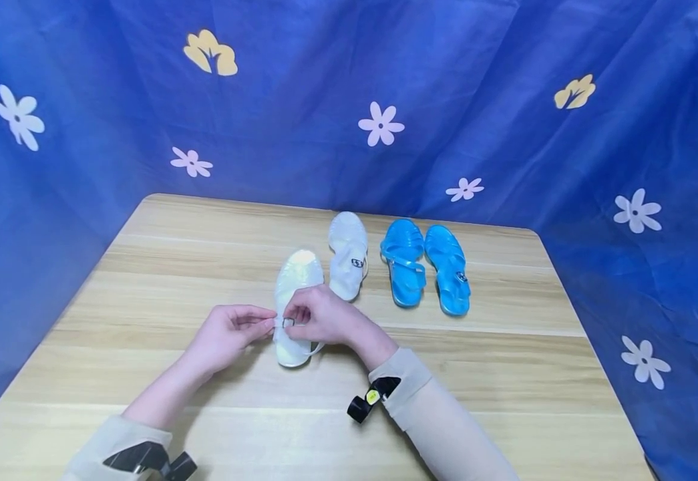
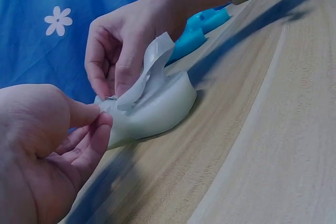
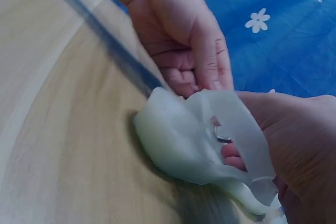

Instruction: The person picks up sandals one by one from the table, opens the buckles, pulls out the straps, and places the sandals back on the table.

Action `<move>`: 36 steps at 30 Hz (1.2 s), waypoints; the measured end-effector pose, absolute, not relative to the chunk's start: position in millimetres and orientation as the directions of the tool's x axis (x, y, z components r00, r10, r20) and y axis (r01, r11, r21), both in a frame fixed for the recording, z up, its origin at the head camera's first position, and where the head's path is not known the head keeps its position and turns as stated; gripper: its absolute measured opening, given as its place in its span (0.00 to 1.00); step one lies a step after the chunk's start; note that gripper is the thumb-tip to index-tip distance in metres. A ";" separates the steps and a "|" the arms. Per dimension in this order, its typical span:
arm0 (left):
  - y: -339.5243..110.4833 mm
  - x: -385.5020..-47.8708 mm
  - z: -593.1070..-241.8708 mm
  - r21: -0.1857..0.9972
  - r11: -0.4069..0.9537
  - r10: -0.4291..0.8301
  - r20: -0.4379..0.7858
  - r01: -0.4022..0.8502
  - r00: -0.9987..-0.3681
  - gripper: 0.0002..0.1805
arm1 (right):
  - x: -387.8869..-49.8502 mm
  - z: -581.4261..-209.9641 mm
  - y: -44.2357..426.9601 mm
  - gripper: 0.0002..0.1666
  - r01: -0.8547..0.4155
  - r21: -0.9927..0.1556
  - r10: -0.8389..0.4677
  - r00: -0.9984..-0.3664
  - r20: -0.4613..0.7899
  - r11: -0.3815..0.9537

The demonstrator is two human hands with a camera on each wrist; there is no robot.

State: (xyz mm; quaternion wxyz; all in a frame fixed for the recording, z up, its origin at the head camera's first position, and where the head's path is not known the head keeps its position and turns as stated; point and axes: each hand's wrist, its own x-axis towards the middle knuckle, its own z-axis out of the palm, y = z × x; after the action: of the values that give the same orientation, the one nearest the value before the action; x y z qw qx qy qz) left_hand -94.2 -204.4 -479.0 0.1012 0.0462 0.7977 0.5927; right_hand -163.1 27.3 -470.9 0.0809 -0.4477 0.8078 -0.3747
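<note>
A white jelly sandal (image 1: 298, 270) lies on the wooden table with its toe toward the back. At its left side my left hand (image 1: 226, 335) pinches a strap end between thumb and fingers. My right hand (image 1: 329, 316) reaches over the sandal from the right, its thumb and fingers pinching at the small metal buckle (image 1: 288, 323). In the right wrist view the buckle shows through a loop of the translucent ankle strap (image 3: 245, 132), which stands up over the heel (image 3: 168, 129). The exact grip of the right fingertips is partly hidden by the strap.
Behind and right of the worked sandal lies another white sandal (image 1: 346, 234). Farther right are two blue sandals, one (image 1: 405, 242) with its strap across and another (image 1: 445, 252) beside it. A blue flowered curtain (image 1: 300, 133) hangs behind the wooden table (image 1: 162, 267).
</note>
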 end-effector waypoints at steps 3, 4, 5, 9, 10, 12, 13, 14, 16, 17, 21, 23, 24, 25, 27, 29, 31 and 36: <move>-205.2 -94.6 -478.4 0.954 0.294 0.186 -0.115 -0.057 -0.976 0.15 | -161.7 -472.7 27.0 0.09 -0.681 -0.666 -0.775 -0.584 0.241 0.306; -205.6 -94.7 -478.1 0.952 0.302 0.185 -0.117 -0.057 -0.976 0.14 | -161.3 -473.7 26.7 0.09 -0.684 -0.662 -0.771 -0.586 0.248 0.307; -205.9 -94.9 -477.9 0.949 0.311 0.187 -0.116 -0.053 -0.975 0.14 | -160.7 -474.6 26.5 0.09 -0.688 -0.657 -0.768 -0.588 0.254 0.310; -206.4 -96.0 -476.4 0.930 0.365 0.190 -0.113 -0.037 -0.975 0.14 | -157.8 -478.3 25.6 0.09 -0.726 -0.606 -0.756 -0.584 0.295 0.325; -206.2 -96.5 -476.4 0.927 0.373 0.190 -0.112 -0.034 -0.975 0.14 | -156.9 -479.2 25.7 0.09 -0.738 -0.591 -0.753 -0.581 0.310 0.327; -205.0 -97.6 -477.2 0.926 0.376 0.197 -0.105 -0.024 -0.975 0.14 | -155.7 -480.9 26.4 0.09 -0.757 -0.570 -0.745 -0.573 0.342 0.320; -204.1 -98.0 -477.6 0.928 0.373 0.199 -0.103 -0.022 -0.974 0.14 | -155.4 -482.0 26.7 0.09 -0.764 -0.565 -0.740 -0.569 0.360 0.312; -203.4 -98.3 -478.1 0.928 0.372 0.197 -0.104 -0.024 -0.975 0.14 | -155.2 -482.7 27.0 0.09 -0.768 -0.565 -0.735 -0.565 0.375 0.302; -202.4 -98.7 -478.8 0.928 0.371 0.190 -0.109 -0.031 -0.976 0.13 | -155.4 -484.4 27.4 0.09 -0.769 -0.575 -0.724 -0.562 0.399 0.280; -202.1 -98.5 -478.6 0.927 0.373 0.190 -0.111 -0.033 -0.976 0.13 | -155.4 -484.9 27.3 0.09 -0.769 -0.580 -0.722 -0.559 0.408 0.268; -202.0 -97.7 -476.1 0.922 0.382 0.182 -0.142 -0.063 -0.973 0.11 | -154.6 -487.6 26.5 0.09 -0.772 -0.581 -0.716 -0.556 0.422 0.257; -201.8 -97.8 -475.0 0.922 0.381 0.196 -0.160 -0.075 -0.968 0.12 | -153.7 -489.2 26.2 0.09 -0.769 -0.585 -0.714 -0.559 0.421 0.258; -201.5 -98.2 -474.7 0.921 0.380 0.201 -0.170 -0.083 -0.965 0.12 | -153.3 -490.2 26.2 0.09 -0.767 -0.587 -0.712 -0.562 0.421 0.258; -201.2 -98.8 -474.5 0.920 0.380 0.207 -0.181 -0.091 -0.961 0.12 | -153.0 -491.3 26.2 0.09 -0.765 -0.591 -0.710 -0.564 0.423 0.255; -200.2 -99.8 -473.7 0.916 0.389 0.220 -0.199 -0.101 -0.955 0.12 | -152.7 -492.8 26.2 0.09 -0.762 -0.597 -0.705 -0.567 0.427 0.251; -199.1 -100.9 -472.5 0.910 0.403 0.230 -0.203 -0.096 -0.952 0.11 | -152.6 -493.7 26.0 0.10 -0.760 -0.604 -0.699 -0.566 0.437 0.238; -198.1 -101.7 -471.4 0.906 0.415 0.234 -0.198 -0.086 -0.952 0.11 | -153.1 -494.3 25.7 0.10 -0.762 -0.607 -0.696 -0.563 0.446 0.227; -194.7 -103.1 -470.0 0.902 0.425 0.241 -0.192 -0.075 -0.951 0.09 | -153.5 -494.7 26.0 0.10 -0.768 -0.602 -0.693 -0.557 0.457 0.220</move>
State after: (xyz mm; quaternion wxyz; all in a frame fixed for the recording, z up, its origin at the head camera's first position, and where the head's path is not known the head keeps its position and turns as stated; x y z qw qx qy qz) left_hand -103.1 -194.7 -470.0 0.1477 0.0500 0.8310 0.5339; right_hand -153.5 26.0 -494.7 -0.0450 -0.4685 0.7797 -0.4130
